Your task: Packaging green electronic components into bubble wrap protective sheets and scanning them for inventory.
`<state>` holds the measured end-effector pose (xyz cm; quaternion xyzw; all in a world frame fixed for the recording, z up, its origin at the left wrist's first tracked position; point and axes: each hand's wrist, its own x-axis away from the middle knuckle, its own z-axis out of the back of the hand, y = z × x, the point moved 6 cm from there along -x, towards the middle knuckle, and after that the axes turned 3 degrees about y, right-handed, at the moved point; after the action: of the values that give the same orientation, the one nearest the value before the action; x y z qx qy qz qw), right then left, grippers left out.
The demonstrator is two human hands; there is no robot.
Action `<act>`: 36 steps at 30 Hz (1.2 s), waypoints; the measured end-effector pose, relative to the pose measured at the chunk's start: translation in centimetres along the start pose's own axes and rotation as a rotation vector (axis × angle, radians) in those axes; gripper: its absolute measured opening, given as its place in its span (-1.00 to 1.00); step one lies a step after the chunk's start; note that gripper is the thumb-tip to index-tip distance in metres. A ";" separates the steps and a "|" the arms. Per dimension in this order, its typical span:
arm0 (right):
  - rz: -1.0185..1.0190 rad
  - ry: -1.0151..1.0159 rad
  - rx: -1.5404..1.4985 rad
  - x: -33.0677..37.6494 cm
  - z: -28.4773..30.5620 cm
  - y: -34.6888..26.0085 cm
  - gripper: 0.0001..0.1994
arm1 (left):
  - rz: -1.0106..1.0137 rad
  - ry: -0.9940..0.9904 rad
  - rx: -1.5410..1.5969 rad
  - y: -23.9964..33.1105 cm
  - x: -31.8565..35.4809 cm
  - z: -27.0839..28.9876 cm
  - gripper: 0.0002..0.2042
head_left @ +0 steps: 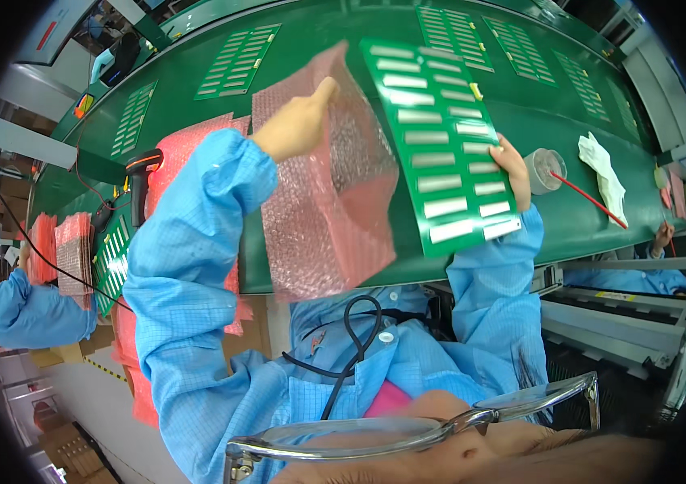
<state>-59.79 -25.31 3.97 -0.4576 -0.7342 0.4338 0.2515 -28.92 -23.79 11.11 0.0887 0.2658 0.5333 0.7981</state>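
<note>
My left hand [299, 125] pinches the upper part of a pink bubble-wrap bag [303, 234], its index finger stretched along the film near the top. The bag hangs slack and creased over the front of the bench. In my right hand [512, 169] is a green circuit board panel [438, 161] with two columns of pale rectangular modules, gripped by its right edge and tilted up. A small yellow tab shows on that edge. Board and bag are close side by side, the board outside the bag.
More board panels [238, 60] lie along the green bench. A stack of pink bags [194, 133] and a handheld scanner [141, 181] are at left. At right are a clear cup [545, 169], a red stick [593, 202] and a white cloth [601, 173]. Co-workers' sleeves [36, 310] show at both sides.
</note>
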 end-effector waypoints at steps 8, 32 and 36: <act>-0.244 -0.112 0.296 1.1 -3.4 -1.5 -0.70 | -0.048 -0.180 -0.251 3.2 0.5 2.4 -0.71; -0.595 -0.069 -0.191 2.4 -7.3 20.3 -0.40 | 0.033 -0.137 0.458 3.5 1.0 -4.1 -0.43; -0.581 0.026 -0.073 3.1 -8.2 19.9 -0.54 | 0.384 0.091 0.320 -5.0 6.6 -1.1 -0.42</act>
<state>-45.90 -15.12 -9.36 -0.2424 -0.8464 0.3108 0.3581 -23.54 -20.15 5.87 0.2388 0.3608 0.6297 0.6452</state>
